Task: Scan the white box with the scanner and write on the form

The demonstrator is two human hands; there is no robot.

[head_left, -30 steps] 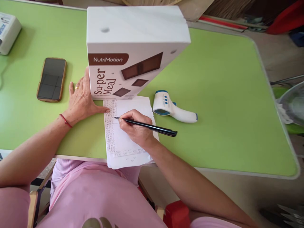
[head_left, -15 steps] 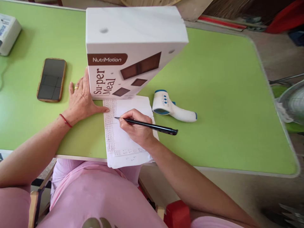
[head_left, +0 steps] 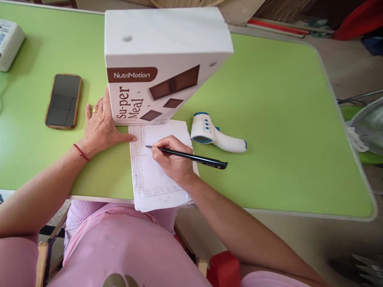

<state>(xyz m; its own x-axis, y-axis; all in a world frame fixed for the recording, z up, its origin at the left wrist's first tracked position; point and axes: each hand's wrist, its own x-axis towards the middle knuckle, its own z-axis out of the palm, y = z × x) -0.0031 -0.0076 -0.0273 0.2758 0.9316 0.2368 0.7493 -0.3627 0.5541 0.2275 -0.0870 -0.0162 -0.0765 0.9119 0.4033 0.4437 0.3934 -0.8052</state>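
My right hand grips a black pen, its tip at or just above a white sheet of paper. Small handwriting fills the sheet's left side and runs along its lower part. Spread flat, my left hand rests on the table with its thumb on the paper's left edge. Some of its fingertips are hidden behind a white NutriMotion box, which stands upright at the paper's far edge. To the right of the paper lies a white and blue infrared thermometer.
The green table carries a smartphone in a brown case left of my left hand. At the far left sits a white device with a cable. A bag-lined bin stands off the table's right end.
The pen tip has shifted slightly right across the paper, and my right hand with it. My left hand stays flat in its place. The whole view has drifted a little.
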